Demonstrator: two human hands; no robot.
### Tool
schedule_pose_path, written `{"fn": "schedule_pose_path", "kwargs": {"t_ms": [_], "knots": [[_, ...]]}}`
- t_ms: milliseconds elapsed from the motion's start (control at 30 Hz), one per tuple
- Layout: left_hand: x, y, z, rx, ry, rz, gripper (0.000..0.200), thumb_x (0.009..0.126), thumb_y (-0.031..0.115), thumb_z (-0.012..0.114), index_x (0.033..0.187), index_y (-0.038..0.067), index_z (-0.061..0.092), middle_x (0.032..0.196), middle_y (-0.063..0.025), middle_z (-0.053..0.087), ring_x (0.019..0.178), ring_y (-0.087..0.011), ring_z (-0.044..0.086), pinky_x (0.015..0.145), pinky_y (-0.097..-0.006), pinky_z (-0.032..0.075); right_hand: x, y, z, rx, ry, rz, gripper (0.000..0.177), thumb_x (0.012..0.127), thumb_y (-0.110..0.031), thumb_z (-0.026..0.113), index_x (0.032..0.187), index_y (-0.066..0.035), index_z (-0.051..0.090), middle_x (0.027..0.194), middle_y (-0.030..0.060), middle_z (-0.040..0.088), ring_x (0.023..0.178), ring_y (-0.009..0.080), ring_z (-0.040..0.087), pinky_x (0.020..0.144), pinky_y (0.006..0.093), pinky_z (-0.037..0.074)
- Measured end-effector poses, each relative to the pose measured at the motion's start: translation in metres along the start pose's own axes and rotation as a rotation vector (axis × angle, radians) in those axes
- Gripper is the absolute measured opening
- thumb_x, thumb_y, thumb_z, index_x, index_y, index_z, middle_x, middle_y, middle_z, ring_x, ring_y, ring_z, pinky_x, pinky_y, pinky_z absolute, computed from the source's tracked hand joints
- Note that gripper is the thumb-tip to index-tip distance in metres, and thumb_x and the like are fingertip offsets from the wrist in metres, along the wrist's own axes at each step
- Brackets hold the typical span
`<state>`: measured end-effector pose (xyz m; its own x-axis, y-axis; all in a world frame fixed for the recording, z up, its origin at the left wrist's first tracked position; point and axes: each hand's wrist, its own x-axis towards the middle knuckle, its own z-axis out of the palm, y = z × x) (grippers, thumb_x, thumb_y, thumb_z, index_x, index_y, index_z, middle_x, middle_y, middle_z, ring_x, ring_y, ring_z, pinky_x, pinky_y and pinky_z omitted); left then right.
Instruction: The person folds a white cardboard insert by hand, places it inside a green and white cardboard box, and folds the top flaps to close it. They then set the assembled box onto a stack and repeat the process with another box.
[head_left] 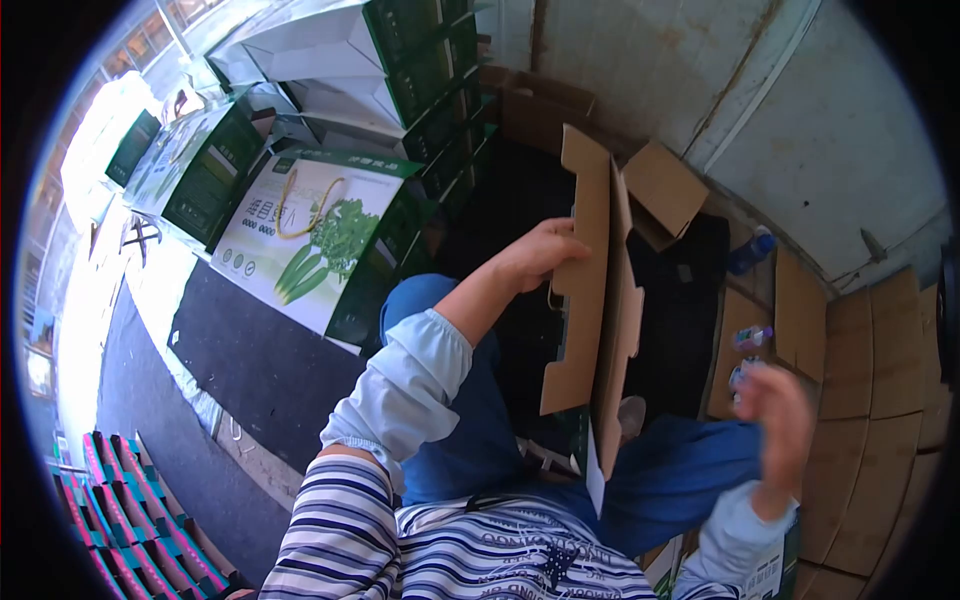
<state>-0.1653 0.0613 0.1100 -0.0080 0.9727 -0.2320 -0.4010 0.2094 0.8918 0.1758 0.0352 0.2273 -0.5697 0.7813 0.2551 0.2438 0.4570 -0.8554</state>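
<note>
My left hand (548, 254) is closed on the upper edge of a cardboard carton (585, 300), its thumb and fingers pinching the brown panel. The carton stands nearly upright between my knees, narrow side toward me, with notched flaps along its panels. A white and green strip shows at its lower end. My right hand (783, 415) is apart from the carton, raised over my right knee near some small bottles. It is blurred, its fingers loosely bent and apart, with nothing visible in them.
A green and white printed gift box (300, 235) with a yellow cord handle lies at left, before stacked similar boxes (430, 90). Brown cartons (850, 440) line the right side. A blue bottle (752, 250) stands near the wall. Pink and teal trays (140, 520) are at lower left.
</note>
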Motion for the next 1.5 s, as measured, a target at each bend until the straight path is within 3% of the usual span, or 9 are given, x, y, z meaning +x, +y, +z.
{"fn": "schedule_pose_path", "kwargs": {"t_ms": [33, 167, 233, 433, 533, 633, 933, 1133, 1500], "knots": [[0.004, -0.002, 0.001, 0.004, -0.018, 0.002, 0.036, 0.082, 0.001, 0.057, 0.118, 0.001, 0.055, 0.107, -0.0096, 0.062, 0.096, -0.0194, 0.063, 0.086, -0.0326, 0.05, 0.02, 0.006, 0.018, -0.185, -0.152, 0.061, 0.049, 0.092, -0.034, 0.051, 0.122, 0.004, 0.05, 0.104, 0.0115, 0.057, 0.081, 0.0185, 0.059, 0.069, 0.0302, 0.049], [0.017, -0.017, 0.003, -0.007, -0.032, 0.05, 0.036, 0.08, 0.002, 0.059, 0.116, 0.001, 0.056, 0.106, -0.0086, 0.063, 0.095, -0.0179, 0.063, 0.085, -0.0322, 0.05, 0.054, 0.043, 0.086, -0.39, -0.278, 0.124, 0.066, 0.083, -0.044, 0.061, 0.129, 0.0, 0.044, 0.103, 0.0169, 0.054, 0.088, 0.0284, 0.061, 0.072, 0.0351, 0.049], [0.015, -0.017, 0.011, 0.068, 0.022, 0.059, 0.035, 0.08, 0.003, 0.059, 0.115, 0.002, 0.057, 0.102, -0.0074, 0.063, 0.094, -0.0155, 0.061, 0.084, -0.0317, 0.048, 0.06, 0.054, 0.106, -0.497, -0.314, 0.047, 0.066, 0.081, -0.038, 0.062, 0.132, -0.004, 0.038, 0.104, 0.0195, 0.054, 0.09, 0.0382, 0.058, 0.076, 0.0433, 0.049], [0.012, -0.03, 0.026, 0.172, 0.009, 0.126, 0.045, 0.081, 0.011, 0.058, 0.124, 0.003, 0.049, 0.11, -0.0087, 0.058, 0.098, -0.0172, 0.057, 0.086, -0.0307, 0.045, 0.054, 0.093, 0.124, -0.529, -0.195, 0.104, 0.055, 0.081, -0.013, 0.05, 0.134, -0.006, 0.037, 0.107, 0.0211, 0.055, 0.096, 0.0401, 0.057, 0.082, 0.0467, 0.048], [0.022, -0.055, 0.032, 0.309, -0.028, 0.392, 0.056, 0.08, 0.016, 0.059, 0.131, 0.003, 0.04, 0.12, -0.0123, 0.052, 0.106, -0.0208, 0.055, 0.089, -0.0326, 0.044, 0.057, 0.105, 0.123, -0.544, -0.151, 0.109, 0.054, 0.081, -0.011, 0.048, 0.135, -0.007, 0.038, 0.11, 0.0214, 0.055, 0.099, 0.0403, 0.056, 0.083, 0.0468, 0.047], [0.02, -0.064, 0.042, 0.49, -0.029, 0.219, 0.067, 0.08, 0.023, 0.061, 0.137, 0.002, 0.032, 0.126, -0.0193, 0.048, 0.116, -0.0286, 0.049, 0.096, -0.0375, 0.04, 0.058, 0.113, 0.123, -0.557, -0.137, 0.103, 0.052, 0.083, -0.011, 0.046, 0.134, -0.007, 0.039, 0.113, 0.022, 0.055, 0.101, 0.0403, 0.056, 0.084, 0.0468, 0.047], [-0.058, 0.012, 0.034, 1.142, 0.41, 0.924, 0.078, 0.081, 0.035, 0.064, 0.141, 0.0, 0.028, 0.144, -0.0253, 0.027, 0.134, -0.037, 0.027, 0.108, -0.0424, 0.023, 0.067, 0.115, 0.115, -0.443, -0.125, 0.143, 0.041, 0.087, -0.015, 0.042, 0.126, -0.005, 0.046, 0.111, 0.0242, 0.057, 0.102, 0.042, 0.055, 0.086, 0.0457, 0.045], [-0.172, -0.001, -0.016, 1.204, 0.475, 0.708, 0.072, 0.083, 0.029, 0.06, 0.141, 0.0, 0.028, 0.146, -0.0198, 0.027, 0.138, -0.0342, 0.021, 0.111, -0.0423, 0.017, 0.063, 0.127, 0.11, -0.406, -0.114, 0.109, 0.036, 0.087, -0.015, 0.043, 0.119, 0.0, 0.05, 0.108, 0.0254, 0.057, 0.099, 0.043, 0.055, 0.085, 0.0444, 0.045], [-0.338, -0.244, -0.105, 0.944, 0.64, -0.506, 0.079, 0.086, 0.063, 0.041, 0.141, 0.007, 0.031, 0.143, -0.0218, 0.033, 0.134, -0.0352, 0.028, 0.11, -0.0421, 0.023, 0.066, 0.139, 0.098, -0.387, -0.161, 0.119, 0.038, 0.087, -0.017, 0.042, 0.122, -0.003, 0.049, 0.113, 0.0245, 0.056, 0.102, 0.043, 0.054, 0.087, 0.0452, 0.044]]}}
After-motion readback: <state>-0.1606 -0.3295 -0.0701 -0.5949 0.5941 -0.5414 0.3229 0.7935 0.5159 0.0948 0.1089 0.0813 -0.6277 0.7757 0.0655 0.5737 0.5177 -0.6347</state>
